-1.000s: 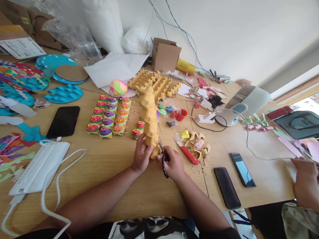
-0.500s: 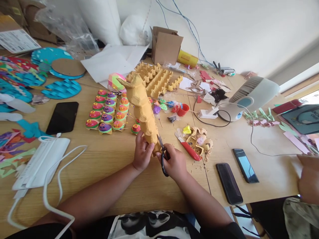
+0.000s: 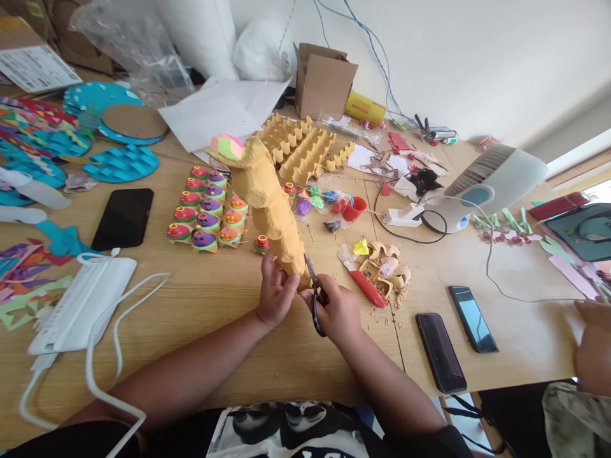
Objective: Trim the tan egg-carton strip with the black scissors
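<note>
A yellow egg-carton strip (image 3: 274, 213) rises tilted from my left hand (image 3: 278, 291), whose fingers close around its lower end. In my right hand (image 3: 338, 310) is a pair of black-handled scissors (image 3: 317, 294); the blades lie against the strip's lower right edge. Behind the strip, painted carton cups (image 3: 209, 221) in red, purple and orange stand in rows on the table. To the right of my hands, a red-handled cutter (image 3: 370, 289) lies beside a pile of carton scraps (image 3: 390, 267).
Yellow egg trays (image 3: 308, 152) and a cardboard box (image 3: 324, 83) stand at the back. A white fan (image 3: 496, 178), two phones (image 3: 442, 352) and another person's hand (image 3: 594, 340) are at right. A white power strip (image 3: 88, 302) with cable and a phone (image 3: 123, 218) are at left.
The upper end of the carton strip has tilted slightly left and toward me. The view has shifted a little, and both hands keep their holds.
</note>
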`<state>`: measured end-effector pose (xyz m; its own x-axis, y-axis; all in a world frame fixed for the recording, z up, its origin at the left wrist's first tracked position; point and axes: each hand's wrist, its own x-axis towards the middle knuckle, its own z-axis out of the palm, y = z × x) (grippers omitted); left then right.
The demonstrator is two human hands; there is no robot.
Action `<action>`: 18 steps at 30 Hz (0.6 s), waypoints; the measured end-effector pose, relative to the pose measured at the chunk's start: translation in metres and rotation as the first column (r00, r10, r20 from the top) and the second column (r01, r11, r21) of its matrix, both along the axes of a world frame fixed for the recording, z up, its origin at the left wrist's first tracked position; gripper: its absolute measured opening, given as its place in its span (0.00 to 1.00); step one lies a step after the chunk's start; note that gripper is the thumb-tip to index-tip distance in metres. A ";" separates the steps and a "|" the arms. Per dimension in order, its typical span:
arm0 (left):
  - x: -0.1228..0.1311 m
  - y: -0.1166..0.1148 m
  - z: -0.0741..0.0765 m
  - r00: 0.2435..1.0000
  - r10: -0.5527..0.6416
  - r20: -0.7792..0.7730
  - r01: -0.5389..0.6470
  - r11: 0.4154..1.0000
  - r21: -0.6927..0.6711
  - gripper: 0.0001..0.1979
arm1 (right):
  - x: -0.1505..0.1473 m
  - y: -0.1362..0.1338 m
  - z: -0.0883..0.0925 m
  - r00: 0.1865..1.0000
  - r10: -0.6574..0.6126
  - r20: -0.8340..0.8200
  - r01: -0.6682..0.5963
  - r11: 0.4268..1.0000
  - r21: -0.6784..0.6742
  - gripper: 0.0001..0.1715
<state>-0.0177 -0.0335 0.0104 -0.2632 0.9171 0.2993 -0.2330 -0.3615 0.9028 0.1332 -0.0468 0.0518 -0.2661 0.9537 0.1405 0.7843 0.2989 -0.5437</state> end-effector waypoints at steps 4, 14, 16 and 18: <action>0.000 0.000 0.001 1.000 -0.003 0.003 0.003 1.000 0.021 0.30 | 0.001 0.001 0.000 1.000 0.000 -0.006 0.000 1.000 -0.012 0.19; -0.002 0.004 -0.006 0.999 0.026 -0.046 -0.025 0.999 0.027 0.32 | 0.008 0.012 -0.003 0.969 -0.063 -0.238 0.022 0.985 -0.170 0.22; -0.003 0.004 -0.007 0.999 0.013 -0.039 -0.011 0.999 0.050 0.31 | 0.011 0.014 -0.003 0.953 -0.051 -0.300 -0.011 0.980 -0.200 0.22; -0.003 0.004 -0.007 1.000 -0.003 -0.026 0.004 0.999 0.054 0.30 | 0.013 0.016 -0.002 0.944 -0.020 -0.330 -0.050 0.978 -0.202 0.22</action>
<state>-0.0209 -0.0293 0.0032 -0.2517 0.9004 0.3548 -0.2106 -0.4088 0.8880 0.1459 -0.0311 0.0493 -0.2528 0.9672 0.0249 0.5480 0.1644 -0.8202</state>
